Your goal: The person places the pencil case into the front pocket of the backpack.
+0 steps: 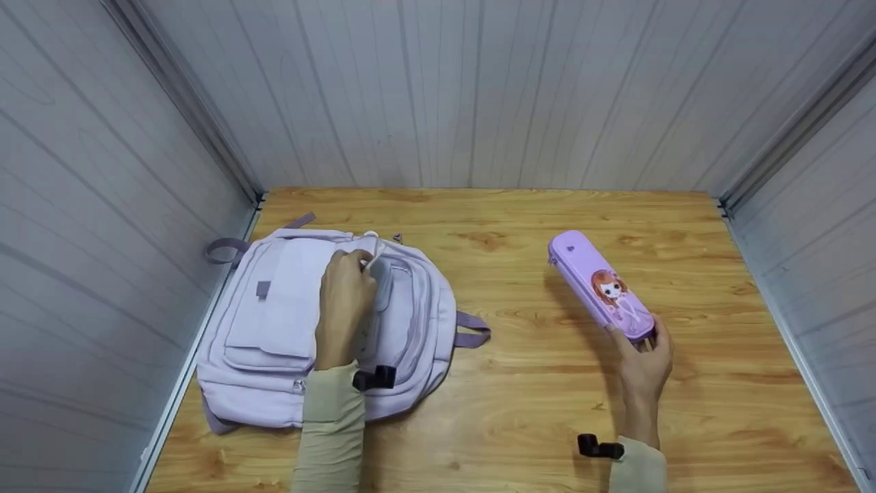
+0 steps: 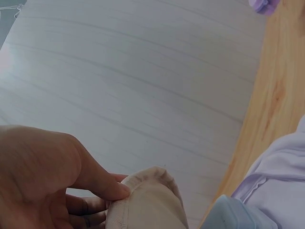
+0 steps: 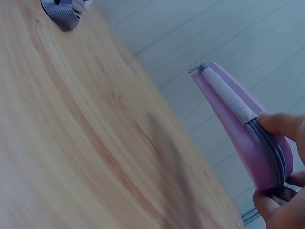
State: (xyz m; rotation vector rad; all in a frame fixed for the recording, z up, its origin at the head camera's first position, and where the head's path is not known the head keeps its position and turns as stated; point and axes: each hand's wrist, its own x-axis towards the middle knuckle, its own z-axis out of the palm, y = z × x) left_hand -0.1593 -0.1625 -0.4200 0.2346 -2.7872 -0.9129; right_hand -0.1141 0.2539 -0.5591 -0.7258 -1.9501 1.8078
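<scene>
A lilac backpack [image 1: 274, 322] lies flat on the left of the wooden table [image 1: 520, 404], front pockets up. My left hand [image 1: 349, 287] rests on it and pinches a pale fabric edge [image 1: 375, 257] near the bag's top; the left wrist view shows the thumb [image 2: 102, 183] pressed on that fabric fold [image 2: 147, 195]. My right hand [image 1: 643, 359] grips the near end of a purple pencil case [image 1: 601, 284] with a cartoon girl on its lid, tilted up off the table. In the right wrist view, fingers [image 3: 281, 125] hold the zipped case [image 3: 240, 119] by its edge.
Grey panelled walls [image 1: 445, 89] close the table in on the left, back and right. Bare wood lies between the backpack and the case. A backpack strap [image 1: 472, 329] sticks out toward the middle; a carry loop [image 1: 222, 248] touches the left wall.
</scene>
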